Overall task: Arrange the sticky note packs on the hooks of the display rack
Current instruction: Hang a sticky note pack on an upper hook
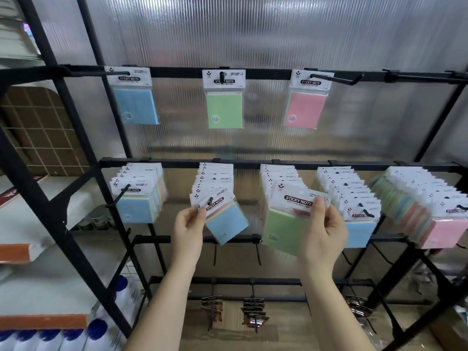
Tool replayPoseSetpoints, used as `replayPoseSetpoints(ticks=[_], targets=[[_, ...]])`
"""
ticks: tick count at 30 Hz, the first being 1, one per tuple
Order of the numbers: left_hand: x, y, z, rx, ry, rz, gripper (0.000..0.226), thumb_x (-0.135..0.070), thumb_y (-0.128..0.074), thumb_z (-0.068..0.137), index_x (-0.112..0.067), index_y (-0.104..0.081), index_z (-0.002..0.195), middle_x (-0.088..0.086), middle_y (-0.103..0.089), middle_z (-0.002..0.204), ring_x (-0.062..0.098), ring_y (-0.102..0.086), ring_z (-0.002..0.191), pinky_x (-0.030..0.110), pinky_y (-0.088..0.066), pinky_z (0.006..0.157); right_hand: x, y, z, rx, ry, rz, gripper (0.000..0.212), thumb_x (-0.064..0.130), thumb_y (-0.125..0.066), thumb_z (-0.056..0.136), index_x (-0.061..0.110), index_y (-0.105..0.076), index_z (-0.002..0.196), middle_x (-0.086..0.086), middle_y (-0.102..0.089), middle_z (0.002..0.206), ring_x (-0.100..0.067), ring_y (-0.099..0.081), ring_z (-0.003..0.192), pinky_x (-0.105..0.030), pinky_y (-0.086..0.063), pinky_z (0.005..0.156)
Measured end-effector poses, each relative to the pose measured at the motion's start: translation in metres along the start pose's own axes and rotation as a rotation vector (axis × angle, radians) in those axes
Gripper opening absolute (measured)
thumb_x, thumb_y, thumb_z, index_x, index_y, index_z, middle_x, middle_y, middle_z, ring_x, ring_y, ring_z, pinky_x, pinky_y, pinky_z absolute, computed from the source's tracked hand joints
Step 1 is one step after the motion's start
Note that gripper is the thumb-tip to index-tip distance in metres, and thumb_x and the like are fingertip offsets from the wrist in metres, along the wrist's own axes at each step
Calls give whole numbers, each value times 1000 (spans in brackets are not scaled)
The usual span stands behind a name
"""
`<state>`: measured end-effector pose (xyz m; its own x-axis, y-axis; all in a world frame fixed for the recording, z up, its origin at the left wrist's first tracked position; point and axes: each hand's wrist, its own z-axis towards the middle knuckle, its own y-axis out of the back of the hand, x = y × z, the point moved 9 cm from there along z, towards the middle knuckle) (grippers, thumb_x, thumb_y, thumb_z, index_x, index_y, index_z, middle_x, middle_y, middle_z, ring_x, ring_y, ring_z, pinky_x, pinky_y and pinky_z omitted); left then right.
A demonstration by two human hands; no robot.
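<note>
Hands are both up at the middle bar of the rack [253, 163]. The right hand [325, 233] pinches a green pack [286, 231] by its white card top, thumb on the front of the card and fingers behind. The pack is tilted, with its long side running from up on the right to down on the left. The small round hole in its card sits just up and left of the thumb. This pack hangs on no hook yet; it floats in front of the third stack [281, 178], and that stack's hook is hidden behind it. So the hole has to line up with a hook tip that cannot be seen from here, or go up to the top bar, where a green pack on top [224, 98] hangs alone. The left hand [188, 230] pinches the corner of a blue pack [225, 221] that is tilted too, with its hook [210, 200] poking through the card, so it looks like it is on the hook or right at the tip. The right hand is the nearer one to the third stack. The top bar also holds one blue and one pink pack, well apart. Far to the right the stacks are blurry and the last one is cut off by the edge. Low down, small dark things hang on hooks, too blurry to name.
</note>
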<state>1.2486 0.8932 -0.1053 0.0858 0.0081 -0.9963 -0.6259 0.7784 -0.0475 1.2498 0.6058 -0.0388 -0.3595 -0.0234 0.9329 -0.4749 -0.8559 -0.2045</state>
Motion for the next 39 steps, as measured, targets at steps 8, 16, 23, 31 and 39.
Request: replayPoseSetpoints(ticks=[8,16,23,31,39], targets=[[20,-18,-3,163,156,-121,20,-31,-50,96,-17,-61,104,-6,-66,91,10,-59,82,23,-45,70,1,5,1,3,-37,59,44,31,-47,99,-1,-48,69,-4,-50,66,-15,-40,66,-30,-30,61],[-21,-3,-14,-8,-102,91,33,-29,-38,101,-17,-53,74,-8,-51,67,8,-46,63,23,-33,57,6,9,6,37,-42,71,49,40,-48,94,0,-46,67,-6,-52,67,-11,-39,62,-29,-29,57],[-59,19,-23,-74,-367,300,40,-27,-41,100,-21,-40,61,-4,-47,57,15,-43,57,30,-31,55,16,3,15,113,11,116,44,31,-47,98,-2,-51,69,-6,-54,67,-10,-42,64,-19,-32,54],[-86,45,-24,-177,-350,396,43,-35,-37,99,-12,-36,63,3,-37,54,16,-34,50,29,-27,51,39,-26,18,367,72,18,38,26,-56,95,7,-57,62,-7,-56,59,0,-39,52,-11,-31,48],[-94,64,5,-184,-321,361,44,-33,-39,100,-17,-27,61,0,-29,55,19,-31,53,49,-40,52,64,-70,-3,496,87,57,39,28,-66,88,-6,-59,70,-8,-49,63,-13,-41,61,-25,-31,56]])
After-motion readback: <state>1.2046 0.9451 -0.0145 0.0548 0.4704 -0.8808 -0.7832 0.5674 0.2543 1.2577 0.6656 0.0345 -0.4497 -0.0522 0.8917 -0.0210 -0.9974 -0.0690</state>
